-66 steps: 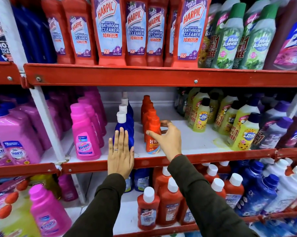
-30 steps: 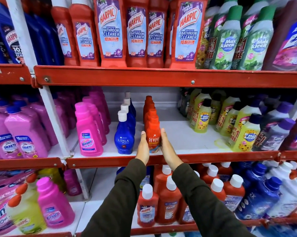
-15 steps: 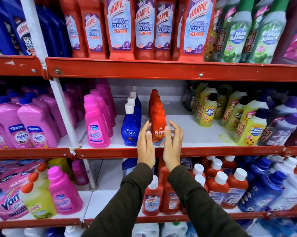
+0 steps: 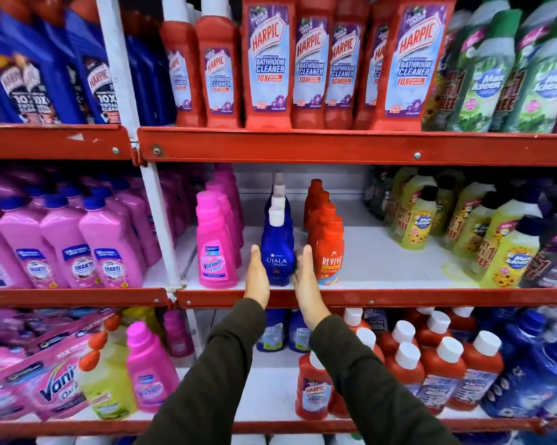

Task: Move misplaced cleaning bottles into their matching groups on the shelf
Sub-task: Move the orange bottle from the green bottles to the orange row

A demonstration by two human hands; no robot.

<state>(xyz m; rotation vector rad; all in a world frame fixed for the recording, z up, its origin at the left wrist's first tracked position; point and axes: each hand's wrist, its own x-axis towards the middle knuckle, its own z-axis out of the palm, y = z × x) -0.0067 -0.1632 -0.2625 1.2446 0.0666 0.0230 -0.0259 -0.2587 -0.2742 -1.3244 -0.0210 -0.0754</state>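
On the middle shelf [image 4: 367, 298] stand three front-to-back rows: pink Vanish bottles [image 4: 216, 252], blue Ujala bottles with white caps [image 4: 278, 252] and orange Revive bottles [image 4: 328, 252]. My left hand [image 4: 256, 277] lies flat against the left side of the front Ujala bottle. My right hand [image 4: 305, 277] lies flat on its right side, in the gap between it and the front Revive bottle. Both hands have straight fingers and neither wraps around the bottle, which stands upright on the shelf.
Yellow-green Max Kleen bottles [image 4: 424, 226] and purple bottles fill the shelf's right end, with bare white shelf between them and the Revive row. Pink Shakti bottles [image 4: 78, 252] stand left of the white upright. Red Harpic bottles [image 4: 267, 65] line the top shelf; mixed bottles crowd the bottom shelf.
Both hands have left the front Revive bottle and shifted left to flank the front Ujala bottle. The view has moved closer to the shelf.
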